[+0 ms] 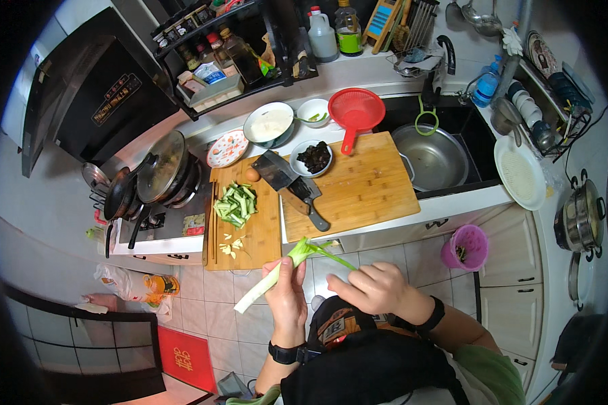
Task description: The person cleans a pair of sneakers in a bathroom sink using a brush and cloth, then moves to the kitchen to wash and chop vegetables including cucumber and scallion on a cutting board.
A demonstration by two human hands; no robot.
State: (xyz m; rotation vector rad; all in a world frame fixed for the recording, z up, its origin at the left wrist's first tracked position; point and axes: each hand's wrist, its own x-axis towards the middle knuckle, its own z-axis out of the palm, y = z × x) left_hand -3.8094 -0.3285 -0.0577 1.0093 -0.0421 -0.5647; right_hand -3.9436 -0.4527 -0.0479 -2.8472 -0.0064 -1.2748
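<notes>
A pale green celery stalk [257, 295] slants through my left hand [288, 291], pinched between thumb and fingers. From its leafy upper end a thin green side stem [338, 259] runs right to my right hand [380, 289]. The fingers of that hand are curled at the stem's tip, with one finger pointing left. Both hands are in the air in front of the counter. Beyond them, cut green pieces [236, 204], sliced garlic [231, 246], a brown egg [252, 175] and chopsticks [213, 223] lie on the left cutting board [268, 238].
Two knives, a cleaver [271, 168] and a black-handled knife [311, 205], lie across the boards. The right cutting board [370, 187] carries a bowl of dark food [314, 158]. A red strainer [355, 109] overlaps its back edge. The sink holds a metal basin [435, 157]; a pink bin [465, 248] stands below.
</notes>
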